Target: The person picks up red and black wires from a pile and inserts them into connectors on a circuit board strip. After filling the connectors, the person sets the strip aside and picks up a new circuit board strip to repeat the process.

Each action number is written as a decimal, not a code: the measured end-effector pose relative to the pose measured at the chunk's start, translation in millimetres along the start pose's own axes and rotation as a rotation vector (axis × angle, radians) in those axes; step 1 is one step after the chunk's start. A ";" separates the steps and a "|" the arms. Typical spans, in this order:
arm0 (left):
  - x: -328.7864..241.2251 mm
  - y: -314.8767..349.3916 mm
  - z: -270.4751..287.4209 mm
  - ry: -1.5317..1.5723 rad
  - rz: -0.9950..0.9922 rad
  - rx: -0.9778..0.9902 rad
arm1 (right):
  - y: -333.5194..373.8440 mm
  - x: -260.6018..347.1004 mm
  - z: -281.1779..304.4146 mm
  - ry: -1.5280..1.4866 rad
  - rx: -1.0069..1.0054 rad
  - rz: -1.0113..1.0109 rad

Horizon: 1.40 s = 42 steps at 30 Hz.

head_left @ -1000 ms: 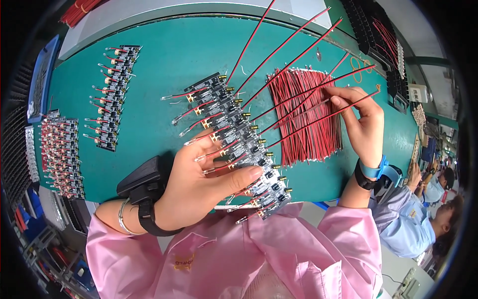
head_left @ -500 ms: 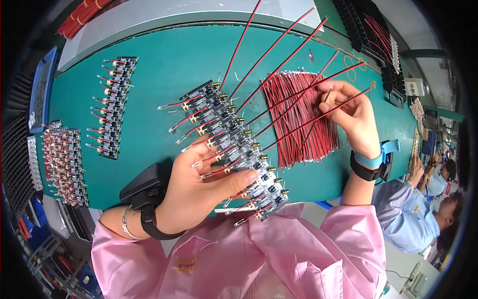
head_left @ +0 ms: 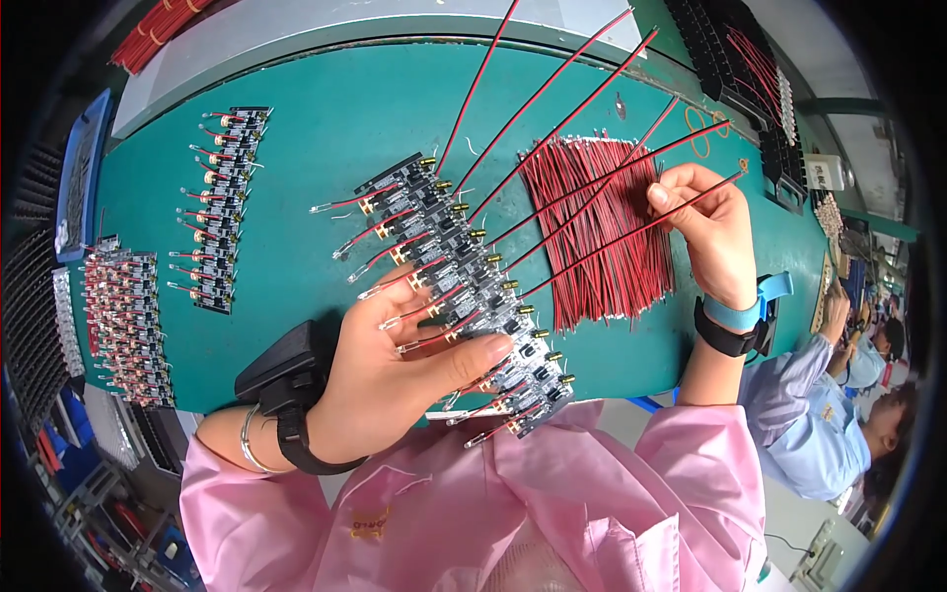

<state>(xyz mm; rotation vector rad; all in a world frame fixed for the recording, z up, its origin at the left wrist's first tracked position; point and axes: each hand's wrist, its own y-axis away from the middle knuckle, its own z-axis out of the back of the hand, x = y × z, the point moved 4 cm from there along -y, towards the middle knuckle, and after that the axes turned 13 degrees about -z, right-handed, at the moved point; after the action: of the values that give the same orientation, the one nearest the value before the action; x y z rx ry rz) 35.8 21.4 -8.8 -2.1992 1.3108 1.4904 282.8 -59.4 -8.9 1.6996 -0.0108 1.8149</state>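
Head view: board strip (head_left: 464, 252), centre, clamped in left hand (head_left: 390, 375); long wires (head_left: 546, 99) fitted toward eleven o'clock, none toward five. Wire pile (head_left: 614, 284), two o'clock; right hand (head_left: 718, 237) alongside, grip unclear. Second strip (head_left: 219, 212), ten o'clock: no long wires.

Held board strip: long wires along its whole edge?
No, only part. Long wires fan from the upper portion of the board strip; gold terminals near its lower end show none.
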 end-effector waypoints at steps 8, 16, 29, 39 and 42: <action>0.2 -0.9 -0.4 0.024 -0.003 0.016 | -2.0 -2.0 -5.2 0.025 -0.041 0.001; -1.3 0.5 -0.8 0.035 -0.002 0.008 | 1.1 6.7 -6.8 -0.038 -0.053 0.071; 2.4 0.3 2.2 -0.003 -0.010 0.017 | 22.6 15.8 -13.0 -0.149 0.157 0.147; 1.9 -3.6 2.7 0.014 -0.047 -0.024 | 47.2 17.1 -63.8 -0.220 0.227 0.092; 3.0 -3.2 2.2 0.014 -0.031 -0.012 | 48.6 14.8 -75.2 -0.200 0.199 0.110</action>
<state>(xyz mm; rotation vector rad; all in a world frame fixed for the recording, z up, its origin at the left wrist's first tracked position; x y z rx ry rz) 37.1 22.9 -13.4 -2.2311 1.2693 1.4778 194.5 -59.7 12.1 2.0521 -0.0092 1.7652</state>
